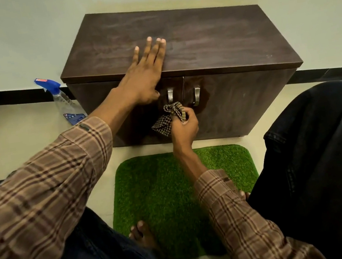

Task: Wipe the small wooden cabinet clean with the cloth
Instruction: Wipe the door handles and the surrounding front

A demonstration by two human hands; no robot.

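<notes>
The small dark wooden cabinet (208, 41) stands on the floor in front of me, its two doors shut, each with a metal handle. My left hand (145, 71) lies flat on the front edge of its top, fingers spread, thumb hanging over the left door. My right hand (184, 127) is closed on a bunched checked cloth (169, 118), pressed against the door fronts just below the left handle (170, 95), near the seam. The right handle (196, 95) is just above the hand.
A clear spray bottle (65, 102) with a blue trigger stands on the floor left of the cabinet. A green grass mat (158, 197) lies under my bare feet. My dark-trousered knees fill both lower sides. A black strip runs along the floor behind.
</notes>
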